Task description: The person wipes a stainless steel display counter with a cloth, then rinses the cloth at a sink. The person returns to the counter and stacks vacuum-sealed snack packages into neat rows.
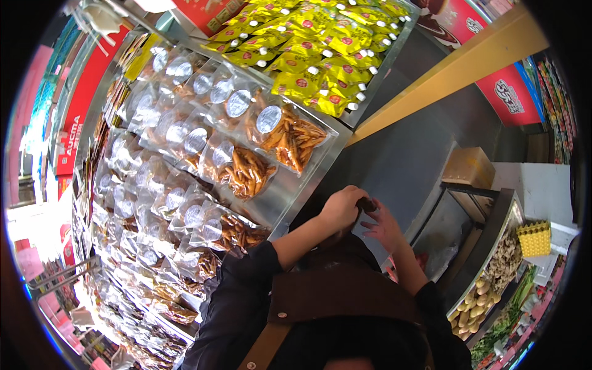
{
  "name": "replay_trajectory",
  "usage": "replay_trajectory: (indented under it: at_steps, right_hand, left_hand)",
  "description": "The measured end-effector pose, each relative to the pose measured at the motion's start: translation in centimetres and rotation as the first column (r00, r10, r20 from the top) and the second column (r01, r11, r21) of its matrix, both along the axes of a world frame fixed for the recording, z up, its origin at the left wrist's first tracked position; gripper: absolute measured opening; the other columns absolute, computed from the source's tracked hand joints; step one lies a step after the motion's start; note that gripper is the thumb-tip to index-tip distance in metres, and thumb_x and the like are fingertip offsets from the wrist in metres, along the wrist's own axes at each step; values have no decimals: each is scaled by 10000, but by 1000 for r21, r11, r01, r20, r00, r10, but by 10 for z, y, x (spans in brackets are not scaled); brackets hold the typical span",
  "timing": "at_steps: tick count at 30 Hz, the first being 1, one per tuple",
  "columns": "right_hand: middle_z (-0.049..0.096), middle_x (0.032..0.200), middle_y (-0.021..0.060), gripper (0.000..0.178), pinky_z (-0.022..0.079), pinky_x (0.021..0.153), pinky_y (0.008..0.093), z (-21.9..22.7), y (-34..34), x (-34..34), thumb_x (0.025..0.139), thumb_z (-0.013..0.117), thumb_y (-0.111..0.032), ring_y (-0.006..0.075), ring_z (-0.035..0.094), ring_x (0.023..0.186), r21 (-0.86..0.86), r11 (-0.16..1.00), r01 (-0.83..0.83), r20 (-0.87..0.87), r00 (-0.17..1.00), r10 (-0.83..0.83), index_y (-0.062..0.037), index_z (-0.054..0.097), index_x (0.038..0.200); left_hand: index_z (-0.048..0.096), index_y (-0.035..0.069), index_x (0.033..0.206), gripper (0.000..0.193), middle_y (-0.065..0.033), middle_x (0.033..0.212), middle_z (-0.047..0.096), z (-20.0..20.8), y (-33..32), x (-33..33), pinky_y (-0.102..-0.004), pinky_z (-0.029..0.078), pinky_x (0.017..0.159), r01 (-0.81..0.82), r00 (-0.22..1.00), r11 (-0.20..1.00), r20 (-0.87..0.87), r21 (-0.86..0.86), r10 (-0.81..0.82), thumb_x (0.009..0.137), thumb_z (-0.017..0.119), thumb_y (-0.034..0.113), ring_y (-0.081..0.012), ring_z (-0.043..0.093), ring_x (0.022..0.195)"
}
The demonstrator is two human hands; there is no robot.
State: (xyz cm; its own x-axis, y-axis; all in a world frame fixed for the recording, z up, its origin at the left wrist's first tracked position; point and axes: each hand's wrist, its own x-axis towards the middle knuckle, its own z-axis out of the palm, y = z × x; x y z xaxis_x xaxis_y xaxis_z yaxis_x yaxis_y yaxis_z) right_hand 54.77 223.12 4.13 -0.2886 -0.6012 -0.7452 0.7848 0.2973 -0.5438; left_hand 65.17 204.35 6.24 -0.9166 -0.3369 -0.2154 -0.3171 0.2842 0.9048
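My left hand (343,208) is closed in front of my dark apron (345,290). A small dark thing (368,204) shows at its fingertips, and its kind cannot be made out. My right hand (383,227) is just to the right, its fingers spread and curved near that dark thing. To the left of my left hand, clear bags of brown snack sticks (248,172) with round silver labels lie in rows on a metal display counter (271,200).
Yellow pouches with white caps (339,68) fill the far tray. A tan beam (444,71) slants across the upper right. At right stand a cardboard box (468,166), a bin of potatoes (475,308), a yellow basket (534,239) and leafy greens (509,317).
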Motion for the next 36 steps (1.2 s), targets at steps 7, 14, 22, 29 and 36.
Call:
replay_trajectory:
  at_steps: [7,14,22,29,36]
  right_hand:
    - [523,1189,96,471,434,919,317,26,-108,9,901,588,-201,187,525,1092,-253,904,-344,-170,936,309,-46,394,1301]
    - [576,985,147,418,390,920,463,0,-212,35,812,671,-371,293,548,994,611,552,-568,-792,-453,410,-14,574,1007]
    - [662,1083,128,435,285,1011,564,-34,-248,95,850,511,-417,289,572,1102,911,-147,-385,-226,-764,604,-52,698,995]
    - [637,845,191,228,482,734,401,-26,-217,113,736,593,-135,327,626,818,439,86,-894,-795,-343,500,21,613,902]
    - [597,757,102,151,469,650,287,16,-203,3,738,544,-23,111,561,699,212,354,-911,-811,37,583,12,610,869]
  left_hand:
    - [541,15,1149,468,-174,1095,583,27,7,56,-383,461,897,-447,879,894,-191,-10,437,684,554,-31,-361,562,1037]
    - [528,-2,1143,448,-249,1060,592,-42,-46,92,-445,455,876,-637,707,719,159,-279,689,729,595,157,-411,551,1019]
    - [566,60,1210,508,-232,1037,635,-95,-58,130,-412,473,860,-674,720,737,271,52,639,713,613,155,-375,589,1020]
    - [561,-35,951,448,-261,950,637,-50,-24,171,-444,493,826,-739,465,619,462,-267,755,673,669,300,-384,617,944]
    - [504,-21,1131,503,-247,1025,592,-8,11,113,-426,455,877,-652,753,758,106,-8,649,696,643,189,-377,568,1009]
